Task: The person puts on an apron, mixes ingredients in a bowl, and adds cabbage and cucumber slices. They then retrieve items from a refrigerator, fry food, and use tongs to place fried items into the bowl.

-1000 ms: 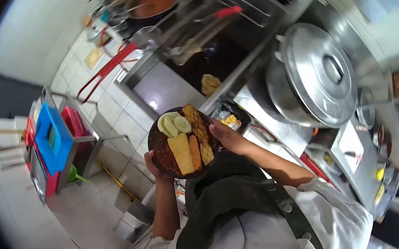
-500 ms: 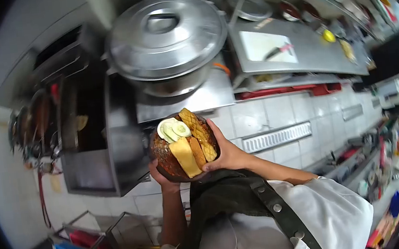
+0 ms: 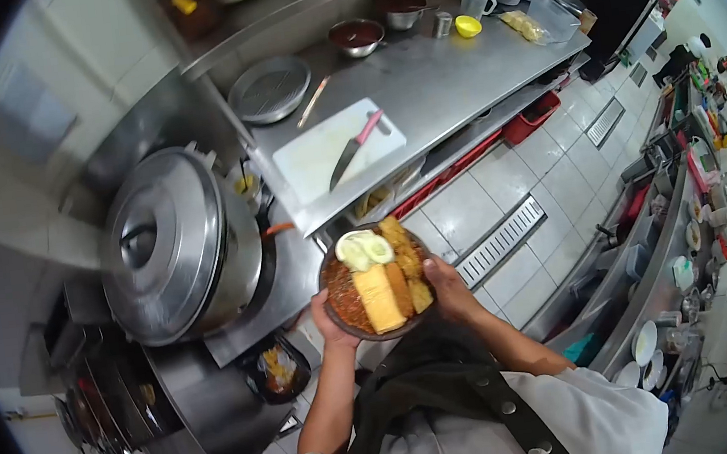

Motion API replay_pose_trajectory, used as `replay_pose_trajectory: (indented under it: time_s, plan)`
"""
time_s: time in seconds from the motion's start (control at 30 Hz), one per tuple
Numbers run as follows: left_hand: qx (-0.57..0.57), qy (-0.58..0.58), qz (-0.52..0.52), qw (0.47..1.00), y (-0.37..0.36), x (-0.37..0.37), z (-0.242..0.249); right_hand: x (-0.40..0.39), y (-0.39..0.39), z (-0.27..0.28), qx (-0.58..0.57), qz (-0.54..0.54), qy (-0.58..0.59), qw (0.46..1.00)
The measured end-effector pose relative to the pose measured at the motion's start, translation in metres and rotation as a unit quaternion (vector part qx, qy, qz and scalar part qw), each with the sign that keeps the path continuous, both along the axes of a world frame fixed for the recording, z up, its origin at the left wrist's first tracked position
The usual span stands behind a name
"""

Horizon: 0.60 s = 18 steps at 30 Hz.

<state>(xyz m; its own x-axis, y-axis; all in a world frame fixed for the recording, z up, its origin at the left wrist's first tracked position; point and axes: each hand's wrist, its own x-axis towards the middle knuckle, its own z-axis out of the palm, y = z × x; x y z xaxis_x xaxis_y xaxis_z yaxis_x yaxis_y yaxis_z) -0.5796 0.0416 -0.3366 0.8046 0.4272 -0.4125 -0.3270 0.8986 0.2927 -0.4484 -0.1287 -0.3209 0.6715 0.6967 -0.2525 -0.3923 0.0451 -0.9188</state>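
A dark round plate (image 3: 348, 327) is carried level in front of my apron, between both hands. Red chili paste (image 3: 344, 292) covers its left part. Pale green cucumber slices (image 3: 364, 249) lie at the far edge, and a folded yellow piece like omelette (image 3: 380, 299) lies below them. A brown strip and golden fried pieces (image 3: 404, 254) line the right side. My left hand (image 3: 335, 322) grips the plate's near left rim. Closed on the right rim is my right hand (image 3: 452, 293). The fingers beneath the plate are partly hidden.
A large lidded pot (image 3: 182, 248) stands at left beside the steel counter (image 3: 447, 92). On that counter are a white cutting board (image 3: 303, 164) with a knife (image 3: 356, 148), bowls of red sauce (image 3: 357, 37) and a yellow bowl (image 3: 468, 27). A floor drain (image 3: 501, 240) lies to the right.
My view and body have turned right, bringing the counter and cutting board nearer the middle. The plate has come along in both hands, and the pot now sits further left.
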Motion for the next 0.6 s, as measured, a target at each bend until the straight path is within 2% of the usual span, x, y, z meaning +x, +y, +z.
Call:
replay_pose_trajectory:
  time_s: [0.07,0.13,0.2,0.23,0.27,0.33,0.4,0.43,0.47,0.53,0.57,0.6]
  plan:
    - [0.009,-0.018,-0.028,0.999,-0.004,0.084,-0.002,0.062,-0.005,0.006,-0.012,-0.083,-0.035,0.996]
    - [-0.032,-0.005,-0.067,0.997,-0.004,0.158,0.001,0.138,-0.022,-0.017,-0.174,-0.06,-0.207,0.961]
    - [0.003,-0.004,-0.115,0.993,0.0,0.201,-0.015,0.201,-0.018,-0.012,-0.067,-0.065,-0.099,0.991]
    - [0.016,0.001,-0.135,0.991,0.002,0.219,-0.017,0.235,-0.014,-0.023,-0.067,-0.065,-0.103,0.99]
    - [0.02,0.07,-0.138,0.988,0.002,0.225,-0.028,0.27,-0.007,-0.049,-0.014,-0.102,-0.09,0.991]
    - [0.057,0.125,-0.174,0.975,0.003,0.212,-0.054,0.323,0.003,-0.069,0.053,-0.133,-0.079,0.987]
    - [0.033,0.186,-0.168,0.968,-0.001,0.178,-0.079,0.37,0.008,-0.075,0.046,-0.106,-0.045,0.992]
    - [0.026,0.216,-0.169,0.961,-0.003,0.154,-0.091,0.396,0.015,-0.093,0.043,-0.122,-0.065,0.989]
    - [0.018,0.246,-0.168,0.955,-0.006,0.13,-0.103,0.412,0.022,-0.087,-0.006,-0.142,-0.05,0.989]
    - [-0.001,0.323,-0.155,0.934,-0.017,0.076,-0.129,0.453,0.033,-0.111,-0.008,-0.144,-0.043,0.989]
    - [-0.012,0.326,-0.126,0.937,-0.02,0.058,-0.139,0.477,0.028,-0.126,-0.079,-0.116,-0.133,0.981]
    - [-0.017,0.39,-0.125,0.912,-0.027,0.035,-0.146,0.498,0.033,-0.139,-0.136,-0.073,-0.225,0.962]
